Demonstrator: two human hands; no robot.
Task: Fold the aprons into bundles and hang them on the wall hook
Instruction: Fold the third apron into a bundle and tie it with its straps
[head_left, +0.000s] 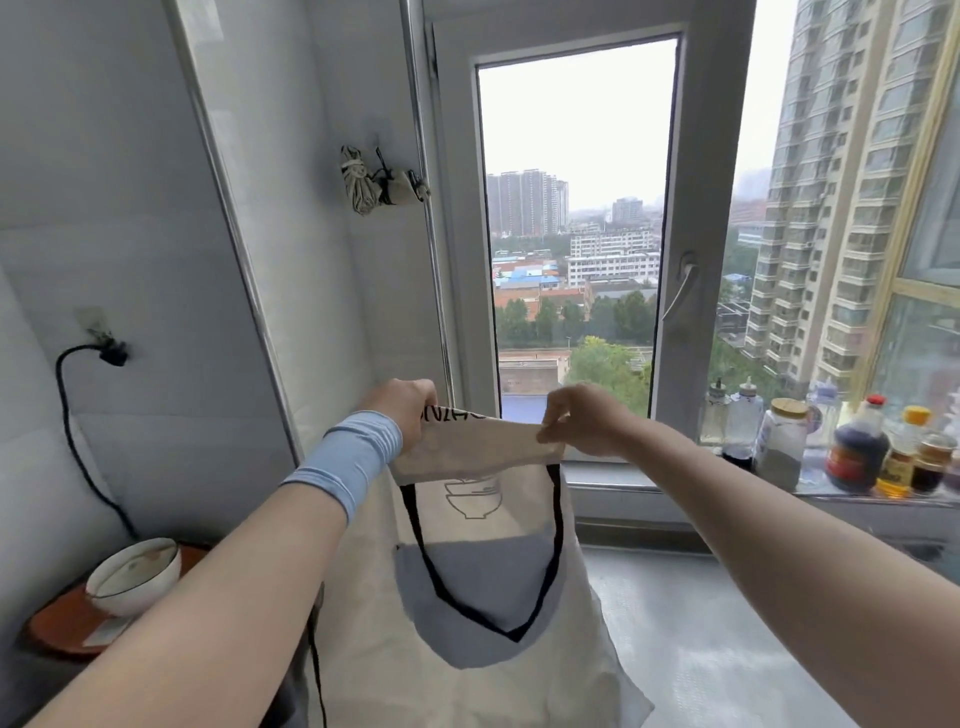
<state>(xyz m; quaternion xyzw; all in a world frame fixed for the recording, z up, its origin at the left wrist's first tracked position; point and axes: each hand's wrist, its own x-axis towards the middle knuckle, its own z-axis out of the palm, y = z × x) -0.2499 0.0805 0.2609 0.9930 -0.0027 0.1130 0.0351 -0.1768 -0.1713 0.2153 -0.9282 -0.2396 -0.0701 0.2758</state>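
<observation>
A cream apron (483, 597) with a grey pocket, a black neck strap and a bowl drawing hangs in front of me. Its top edge is folded over. My left hand (410, 410), with a blue wristband, grips the top left corner. My right hand (582, 415) pinches the top right corner. Both hands hold the apron up at the same height. Two bundled aprons (374, 179) hang on the wall hook (415, 179) high on the white wall, left of the window.
A white bowl (132, 574) sits on a red round board (67, 623) at lower left. A black cable (78, 447) runs from a wall plug. Bottles and jars (852, 447) line the window sill at right. A grey counter (701, 623) lies below.
</observation>
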